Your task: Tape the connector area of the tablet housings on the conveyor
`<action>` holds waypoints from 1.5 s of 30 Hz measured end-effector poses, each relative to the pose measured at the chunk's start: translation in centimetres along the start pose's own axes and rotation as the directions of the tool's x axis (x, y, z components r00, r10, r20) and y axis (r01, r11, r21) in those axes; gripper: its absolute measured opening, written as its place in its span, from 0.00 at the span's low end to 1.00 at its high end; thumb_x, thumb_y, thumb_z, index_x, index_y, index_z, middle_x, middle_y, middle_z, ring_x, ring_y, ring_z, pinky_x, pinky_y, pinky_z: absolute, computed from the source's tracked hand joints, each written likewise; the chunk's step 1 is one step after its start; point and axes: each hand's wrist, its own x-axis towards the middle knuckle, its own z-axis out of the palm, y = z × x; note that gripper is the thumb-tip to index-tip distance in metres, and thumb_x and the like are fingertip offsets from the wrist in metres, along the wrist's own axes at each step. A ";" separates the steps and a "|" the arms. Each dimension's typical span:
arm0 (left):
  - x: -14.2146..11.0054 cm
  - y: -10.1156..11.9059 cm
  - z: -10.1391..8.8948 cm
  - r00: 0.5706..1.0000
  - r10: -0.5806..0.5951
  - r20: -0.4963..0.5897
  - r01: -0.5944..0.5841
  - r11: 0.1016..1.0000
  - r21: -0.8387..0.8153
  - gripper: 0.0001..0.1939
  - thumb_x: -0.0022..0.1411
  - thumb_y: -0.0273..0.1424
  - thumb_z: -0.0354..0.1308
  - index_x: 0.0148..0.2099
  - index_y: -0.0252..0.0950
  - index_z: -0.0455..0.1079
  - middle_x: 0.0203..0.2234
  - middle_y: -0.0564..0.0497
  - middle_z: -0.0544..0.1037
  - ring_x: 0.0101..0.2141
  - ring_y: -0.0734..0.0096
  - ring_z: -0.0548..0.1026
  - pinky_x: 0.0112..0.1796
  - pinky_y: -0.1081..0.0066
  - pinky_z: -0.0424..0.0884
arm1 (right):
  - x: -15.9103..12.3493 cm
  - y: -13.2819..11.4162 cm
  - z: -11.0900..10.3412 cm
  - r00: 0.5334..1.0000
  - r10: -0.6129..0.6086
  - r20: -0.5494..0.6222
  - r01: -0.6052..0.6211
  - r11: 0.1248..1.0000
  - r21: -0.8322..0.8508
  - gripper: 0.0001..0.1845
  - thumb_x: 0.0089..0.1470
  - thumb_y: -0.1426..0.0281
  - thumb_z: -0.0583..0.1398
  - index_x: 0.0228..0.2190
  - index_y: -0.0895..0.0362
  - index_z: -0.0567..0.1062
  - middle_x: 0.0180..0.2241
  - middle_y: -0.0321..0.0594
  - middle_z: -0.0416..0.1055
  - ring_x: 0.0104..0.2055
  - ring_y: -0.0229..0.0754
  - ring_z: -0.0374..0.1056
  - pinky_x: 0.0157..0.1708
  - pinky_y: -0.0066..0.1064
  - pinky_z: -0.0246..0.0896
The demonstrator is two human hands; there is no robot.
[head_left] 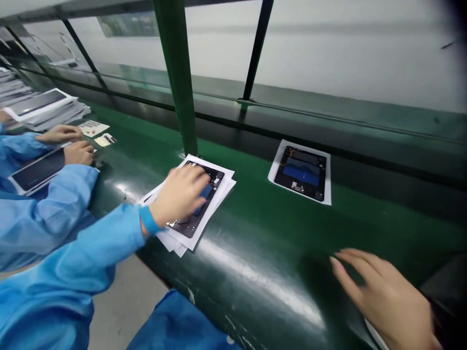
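A green conveyor belt (255,243) bore white paper sheets (229,182) with a dark tablet housing (215,177) on top, which looked light, stiff and fragile, best taken by its edges. The left hand (178,194) lay palm-down on it, resting rather than clasping; the right hand (383,301) hovered open and empty over the belt.

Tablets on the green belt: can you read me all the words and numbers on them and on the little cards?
No word, number or brand can be read.
First printed card: dark marks, too small and blurred to read.
Second printed card: dark marks, too small and blurred to read.
Small white label on the black tablet: too small to read.
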 end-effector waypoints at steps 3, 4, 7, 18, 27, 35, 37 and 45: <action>-2.3 7.1 4.1 0.845 0.521 0.121 -0.520 0.853 -0.044 0.06 0.60 0.32 0.55 0.39 0.35 0.67 0.34 0.47 0.72 0.35 0.62 0.69 0.35 0.64 0.62 | 6.8 -2.2 0.7 0.984 -0.001 0.179 0.033 0.984 -0.175 0.16 0.61 0.61 0.52 0.39 0.58 0.73 0.41 0.43 0.73 0.39 0.43 0.68 0.36 0.32 0.60; -3.0 9.2 5.8 0.775 0.618 0.132 -0.611 0.786 -0.091 0.08 0.61 0.34 0.55 0.38 0.35 0.67 0.33 0.47 0.72 0.34 0.63 0.69 0.32 0.65 0.62 | 9.0 -2.5 1.4 0.953 0.045 0.299 0.031 0.969 -0.244 0.16 0.61 0.62 0.51 0.42 0.59 0.72 0.42 0.46 0.72 0.41 0.44 0.68 0.36 0.33 0.60; -3.9 13.0 10.4 0.690 0.717 0.100 -0.695 0.695 -0.182 0.10 0.60 0.37 0.55 0.34 0.35 0.67 0.30 0.49 0.71 0.31 0.66 0.69 0.27 0.66 0.60 | 14.7 -2.0 3.9 0.867 0.149 0.476 0.037 0.933 -0.358 0.15 0.59 0.67 0.52 0.44 0.61 0.72 0.43 0.52 0.71 0.42 0.47 0.68 0.34 0.33 0.59; -3.3 12.1 12.5 0.741 0.668 0.068 -0.637 0.730 -0.248 0.10 0.59 0.38 0.56 0.32 0.36 0.67 0.29 0.49 0.70 0.31 0.66 0.70 0.26 0.66 0.62 | 20.3 0.5 7.9 0.711 0.180 0.680 0.113 0.925 -0.363 0.15 0.59 0.69 0.51 0.41 0.60 0.75 0.41 0.52 0.73 0.41 0.46 0.71 0.36 0.33 0.57; -3.6 12.5 12.8 0.745 0.667 -0.002 -0.645 0.719 -0.259 0.08 0.57 0.35 0.57 0.30 0.35 0.66 0.27 0.50 0.68 0.28 0.67 0.69 0.24 0.67 0.60 | 20.5 0.6 8.2 0.698 0.150 0.700 0.126 0.937 -0.326 0.18 0.59 0.64 0.51 0.45 0.57 0.74 0.43 0.50 0.73 0.42 0.47 0.70 0.37 0.33 0.58; -3.5 12.2 13.4 0.741 0.671 0.001 -0.648 0.717 -0.257 0.11 0.59 0.38 0.55 0.30 0.36 0.65 0.25 0.52 0.68 0.27 0.68 0.68 0.24 0.67 0.57 | 21.6 -2.0 7.4 0.766 0.098 0.635 0.152 0.933 -0.327 0.15 0.58 0.74 0.48 0.35 0.62 0.74 0.39 0.52 0.74 0.38 0.45 0.71 0.31 0.32 0.55; -3.4 12.0 12.8 0.730 0.682 -0.036 -0.672 0.707 -0.222 0.11 0.59 0.37 0.55 0.28 0.36 0.64 0.24 0.52 0.67 0.26 0.69 0.66 0.24 0.67 0.55 | 20.3 -2.5 5.6 0.777 0.074 0.625 0.165 0.934 -0.316 0.14 0.58 0.74 0.48 0.33 0.61 0.73 0.37 0.50 0.74 0.35 0.44 0.71 0.29 0.31 0.54; -3.1 12.3 9.2 0.728 0.618 -0.298 -0.666 0.740 -0.095 0.04 0.63 0.26 0.50 0.35 0.32 0.65 0.28 0.51 0.67 0.28 0.70 0.65 0.27 0.67 0.54 | 2.2 -6.5 -3.0 0.897 -0.310 0.316 0.341 0.939 -0.046 0.11 0.52 0.79 0.49 0.23 0.53 0.61 0.18 0.33 0.61 0.17 0.38 0.61 0.18 0.32 0.47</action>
